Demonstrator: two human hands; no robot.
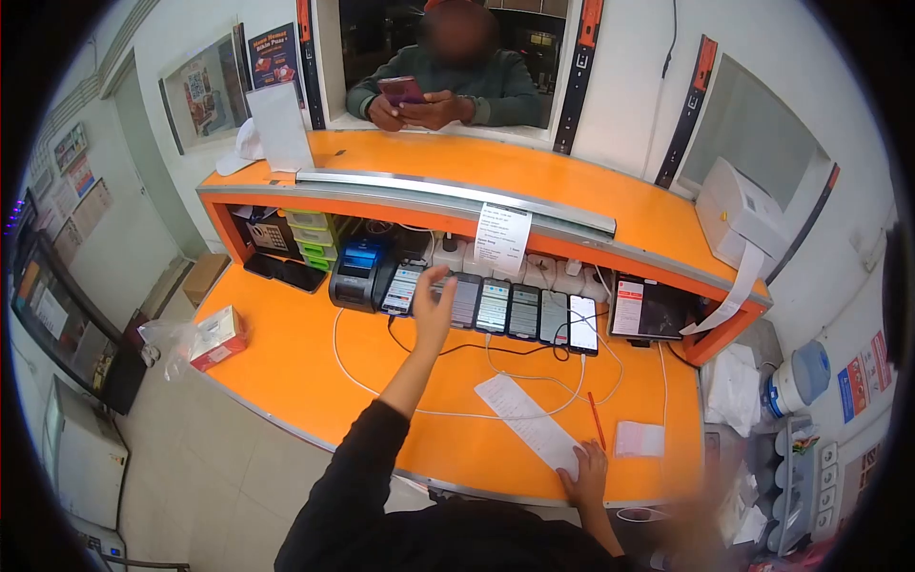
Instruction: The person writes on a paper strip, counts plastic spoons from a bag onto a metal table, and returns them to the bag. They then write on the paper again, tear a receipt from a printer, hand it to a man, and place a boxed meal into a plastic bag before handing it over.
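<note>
My left hand (435, 307) reaches over the row of phones, fingers apart and holding nothing. It overlaps a phone (461, 301) near the left of the row. Close by on the left stands a phone with a lit list screen (402, 289), beside a dark card payment terminal (360, 272). To the right are more phones, one with a bright white screen (582, 324). My right hand (585, 473) lies with spread fingers on the lower end of a long paper strip (527, 417). A red pen (597, 420) and a small pinkish pad (640, 439) lie near it.
Charging cables (448, 412) loop across the orange counter (315, 381). A printed receipt (502, 238) hangs from the shelf edge. A white label printer (746, 212) sits at right, a red-white box (218, 338) at left. Behind the window a person (457, 81) holds a phone (401, 91).
</note>
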